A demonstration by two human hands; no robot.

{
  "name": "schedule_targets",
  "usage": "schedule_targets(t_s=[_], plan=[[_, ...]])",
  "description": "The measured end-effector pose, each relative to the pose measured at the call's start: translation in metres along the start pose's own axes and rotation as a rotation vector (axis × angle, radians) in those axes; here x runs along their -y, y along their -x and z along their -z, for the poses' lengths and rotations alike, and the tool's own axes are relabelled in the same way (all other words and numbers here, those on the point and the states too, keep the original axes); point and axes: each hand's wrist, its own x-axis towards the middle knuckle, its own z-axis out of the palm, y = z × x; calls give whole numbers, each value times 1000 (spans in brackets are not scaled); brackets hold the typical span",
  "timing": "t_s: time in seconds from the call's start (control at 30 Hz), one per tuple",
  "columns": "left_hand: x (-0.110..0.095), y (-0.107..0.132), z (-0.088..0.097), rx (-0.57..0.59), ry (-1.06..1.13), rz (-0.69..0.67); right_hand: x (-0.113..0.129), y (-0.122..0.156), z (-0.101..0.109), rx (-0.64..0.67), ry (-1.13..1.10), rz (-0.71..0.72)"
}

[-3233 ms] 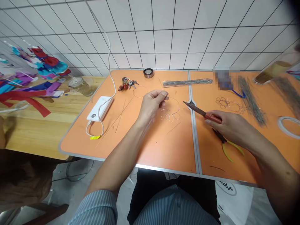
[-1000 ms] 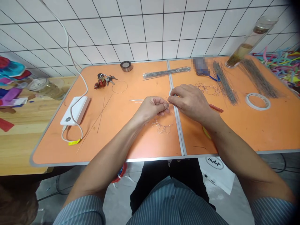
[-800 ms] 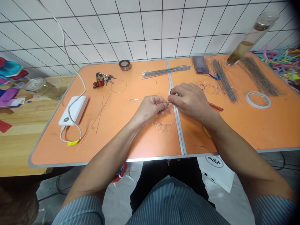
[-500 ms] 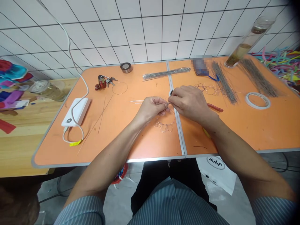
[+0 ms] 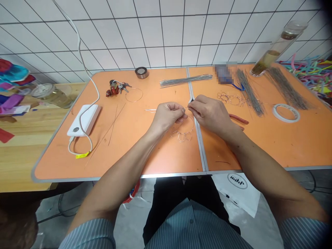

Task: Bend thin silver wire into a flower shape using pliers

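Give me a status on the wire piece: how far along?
Done: the wire piece has a ring with small loops along its lower edge. In hand: the left hand and right hand pinch it at the ring's top; pliers lie on the table. Left: that top joint looks unfinished, and a wire bundle lies untouched.

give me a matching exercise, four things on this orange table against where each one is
Things:
1. power bank
2. bunch of keys
3. white tape roll
4. looped wire piece

Places:
A. pinched between left hand and right hand
B. right part of the table, near a dark wire bundle
C. left part, with a white cable attached
D. far left, beside a plain wire ring

Pairs: 1-C, 2-D, 3-B, 4-A
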Motion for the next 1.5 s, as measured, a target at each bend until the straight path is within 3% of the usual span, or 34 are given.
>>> schedule_targets(t_s=[0.4, 0.6, 0.87, 1.27, 1.5], plan=[[0, 2, -7, -113, 2, -67, 8, -8, 4, -58, -378, -113], [0, 5, -13, -130, -19, -93, 14, -10, 11, 32, -582, -407], [2, 4, -13, -155, -50, -118, 15, -14, 13, 143, -998, -659], [6, 5, -14, -158, 1, -133, 20, -17, 17, 135, -1221, -797], [8, 5, -13, -159, 11, -132, 19, -16, 16, 120, -1157, -768]])
